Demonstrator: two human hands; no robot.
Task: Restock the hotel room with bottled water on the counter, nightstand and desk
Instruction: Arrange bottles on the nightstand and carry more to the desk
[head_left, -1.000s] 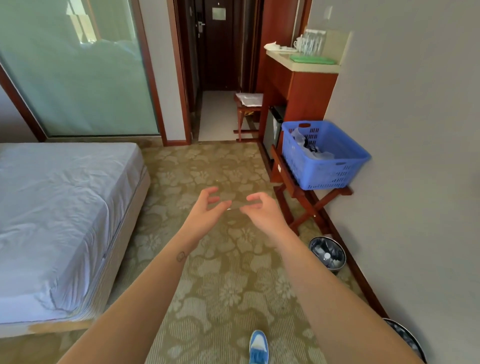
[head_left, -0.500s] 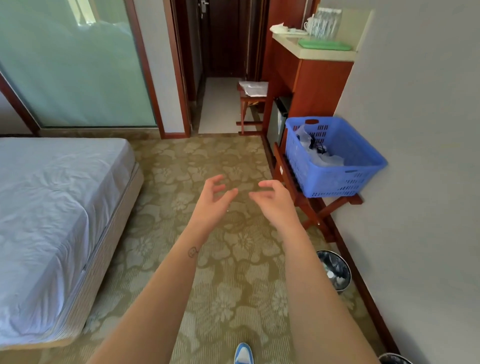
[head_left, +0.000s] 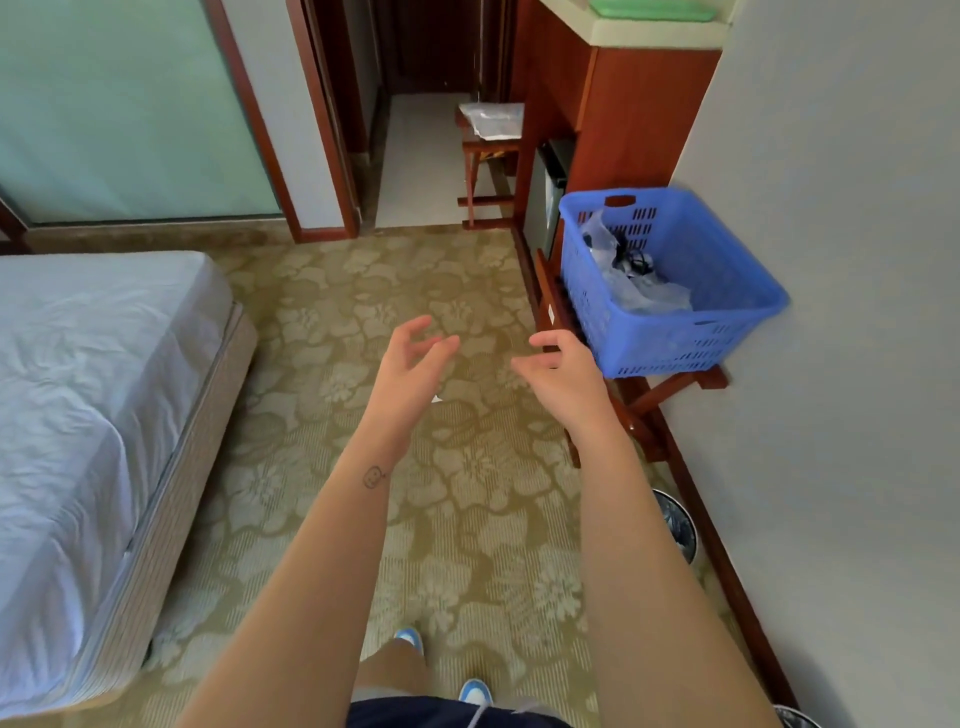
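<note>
A blue plastic basket (head_left: 727, 317) sits on a wooden luggage rack against the right wall, with crumpled clear plastic wrap (head_left: 628, 280) and some dark items inside; whether bottles lie in it I cannot tell. My left hand (head_left: 410, 369) and my right hand (head_left: 561, 369) are stretched out in front of me above the carpet, fingers loosely curled, both holding nothing. My right hand is just left of the basket's near corner. The wooden counter (head_left: 649, 36) with a green tray (head_left: 654, 9) stands behind the basket.
A bed with a white sheet (head_left: 83, 415) fills the left side. A small wooden stool (head_left: 488, 140) with a wrapped packet stands in the hallway entrance. A round bin (head_left: 675, 525) is on the floor by the right wall. Patterned carpet lies between.
I have walked forward toward the basket and counter; the basket is nearer and larger. My hands have spread slightly apart and remain without anything in them.
</note>
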